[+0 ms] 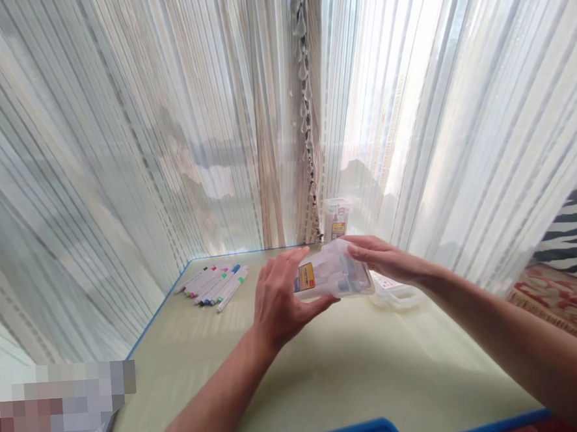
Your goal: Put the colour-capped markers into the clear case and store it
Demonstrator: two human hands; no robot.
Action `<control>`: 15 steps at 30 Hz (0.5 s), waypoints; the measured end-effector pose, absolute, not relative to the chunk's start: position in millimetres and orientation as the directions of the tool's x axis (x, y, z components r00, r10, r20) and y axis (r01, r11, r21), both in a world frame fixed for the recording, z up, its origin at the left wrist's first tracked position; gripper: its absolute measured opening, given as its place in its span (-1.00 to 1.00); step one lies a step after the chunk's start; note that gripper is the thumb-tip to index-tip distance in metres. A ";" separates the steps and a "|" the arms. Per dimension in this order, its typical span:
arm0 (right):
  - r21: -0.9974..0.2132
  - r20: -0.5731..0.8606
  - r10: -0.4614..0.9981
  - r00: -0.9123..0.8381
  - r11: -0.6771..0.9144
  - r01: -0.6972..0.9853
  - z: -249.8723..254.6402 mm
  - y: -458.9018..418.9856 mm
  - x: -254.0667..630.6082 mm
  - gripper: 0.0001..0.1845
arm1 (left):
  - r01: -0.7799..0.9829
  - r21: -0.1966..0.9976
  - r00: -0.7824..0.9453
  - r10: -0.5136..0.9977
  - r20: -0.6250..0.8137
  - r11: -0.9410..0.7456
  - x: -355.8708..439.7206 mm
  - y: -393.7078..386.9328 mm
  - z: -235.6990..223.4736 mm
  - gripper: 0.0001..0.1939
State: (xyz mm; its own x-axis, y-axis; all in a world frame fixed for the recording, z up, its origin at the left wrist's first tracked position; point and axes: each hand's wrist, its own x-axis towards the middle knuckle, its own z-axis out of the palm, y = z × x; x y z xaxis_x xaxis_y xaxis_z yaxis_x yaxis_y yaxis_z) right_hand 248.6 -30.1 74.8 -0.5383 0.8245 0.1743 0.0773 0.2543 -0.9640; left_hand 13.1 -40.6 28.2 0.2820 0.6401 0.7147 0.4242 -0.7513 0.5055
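Observation:
A clear plastic marker box (334,275) with a yellow label is held up above the table, tilted onto its side. Some colored pieces show faintly through its wall. My left hand (280,298) is wrapped around the labelled end, thumb below and fingers above. At the far upper end, my right hand (381,256) has its fingers on the box's edge; the fingertips are partly hidden. On the left of the table lies a loose pile of white markers (219,287) with colored caps. Behind my right hand rests a translucent plastic piece (396,299) with a handle.
A second clear box (336,219) with a similar label stands upright at the table's back edge, against sheer curtains (204,117). The pale green table (327,376) has a blue rim. A blurred patch covers the lower left corner.

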 end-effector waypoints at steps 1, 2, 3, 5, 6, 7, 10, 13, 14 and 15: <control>-0.961 0.165 0.800 -0.576 0.262 0.088 81.2 -29.9 246.3 -0.54 | 0.414 0.504 0.284 0.633 0.720 -0.758 12.9 -40.8 29.7 -0.29; -0.957 0.149 0.782 -0.606 0.269 0.112 87.4 -29.7 243.4 -0.55 | 0.393 0.519 0.287 0.637 0.715 -0.759 13.2 -41.1 30.4 -0.31; -0.950 0.136 0.770 -0.623 0.280 0.138 93.1 -29.4 239.7 -0.55 | 0.366 0.546 0.291 0.650 0.702 -0.753 13.9 -41.5 30.5 -0.34; -0.923 0.150 0.768 -0.622 0.334 0.191 101.6 -28.1 231.0 -0.54 | 0.322 0.608 0.290 0.687 0.666 -0.726 15.2 -42.0 29.5 -0.44; -0.901 0.178 0.778 -0.602 0.375 0.218 104.2 -27.0 226.2 -0.54 | 0.315 0.631 0.281 0.705 0.652 -0.709 15.7 -42.0 28.6 -0.50; -0.874 0.210 0.790 -0.576 0.415 0.250 105.8 -25.5 221.1 -0.54 | 0.315 0.648 0.262 0.720 0.643 -0.694 16.0 -41.9 27.7 -0.54; -0.796 0.285 0.826 -0.486 0.486 0.361 106.4 -20.9 205.4 -0.56 | 0.313 0.694 0.180 0.758 0.627 -0.649 16.6 -41.0 25.1 -0.61; -0.739 0.357 0.846 -0.396 0.515 0.434 106.4 -19.0 189.7 -0.57 | 0.264 0.773 0.088 0.812 0.577 -0.578 17.4 -39.5 23.2 -0.55; -0.731 0.375 0.846 -0.379 0.522 0.440 107.0 -19.3 184.7 -0.55 | 0.241 0.800 0.055 0.831 0.554 -0.549 17.7 -38.9 22.7 -0.52; -0.724 0.385 0.843 -0.375 0.528 0.445 107.9 -19.9 180.0 -0.53 | 0.216 0.824 0.020 0.846 0.533 -0.524 17.9 -38.1 22.3 -0.49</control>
